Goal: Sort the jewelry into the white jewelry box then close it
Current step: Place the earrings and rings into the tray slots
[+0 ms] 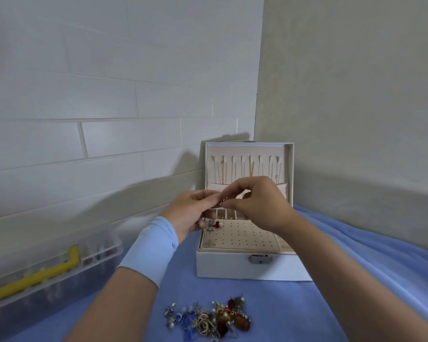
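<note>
Now | left hand (192,214), right hand (258,201) together, pinching small earring (223,200) | white jewelry box (232,267) open (12 o'clock) | jewelry pile (208,319) 6 o'clock

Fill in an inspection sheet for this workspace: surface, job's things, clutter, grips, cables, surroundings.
Surface: blue cloth, wrinkled at the right.
Job's things: white box open, lid upright with chains hanging in it; a few earrings on its holed pad; jewelry pile on the cloth in front of the box.
Clutter: clear case with a yellow part, at the left.
Grips: left hand and right hand both pinch a small piece above the box.
Cables: nothing seen.
Surroundings: tiled wall left, plain wall right.
</note>
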Demonstrator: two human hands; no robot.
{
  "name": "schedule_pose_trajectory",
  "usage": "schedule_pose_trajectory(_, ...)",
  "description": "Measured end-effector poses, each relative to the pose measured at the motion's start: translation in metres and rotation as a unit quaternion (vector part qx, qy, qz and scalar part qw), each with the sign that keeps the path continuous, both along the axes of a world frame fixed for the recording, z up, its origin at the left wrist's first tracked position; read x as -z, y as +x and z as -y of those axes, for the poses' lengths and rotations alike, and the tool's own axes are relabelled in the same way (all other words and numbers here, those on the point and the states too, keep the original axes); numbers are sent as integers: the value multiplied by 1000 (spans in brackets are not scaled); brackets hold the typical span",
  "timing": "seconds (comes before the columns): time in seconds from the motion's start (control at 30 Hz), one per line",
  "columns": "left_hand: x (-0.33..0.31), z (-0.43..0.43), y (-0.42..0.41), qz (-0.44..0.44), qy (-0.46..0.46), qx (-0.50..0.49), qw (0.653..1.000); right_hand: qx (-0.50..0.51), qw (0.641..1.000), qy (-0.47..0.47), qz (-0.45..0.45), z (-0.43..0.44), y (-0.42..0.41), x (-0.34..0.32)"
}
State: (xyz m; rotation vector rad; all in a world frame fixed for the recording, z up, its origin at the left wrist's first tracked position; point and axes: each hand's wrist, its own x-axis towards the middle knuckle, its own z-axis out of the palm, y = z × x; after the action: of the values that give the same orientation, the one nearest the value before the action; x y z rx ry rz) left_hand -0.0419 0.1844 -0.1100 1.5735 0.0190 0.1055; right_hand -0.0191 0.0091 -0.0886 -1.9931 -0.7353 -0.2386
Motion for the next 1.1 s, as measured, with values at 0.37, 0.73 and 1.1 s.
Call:
schedule_pose_trajectory(0.37, -10, -1, -11, 35, 19, 19, 999, -7, 996, 86, -32, -4, -2, 2)
schedule_pose_trajectory(0.73, -8, -2, -11, 42, 33, 22, 998, -30, 981, 171, -83, -7, -1, 7)
schedule_pose_trajectory(1.1, -10, 1, -12, 39, 12, -23, 999, 8, 987, 156, -41, -11, -2, 11)
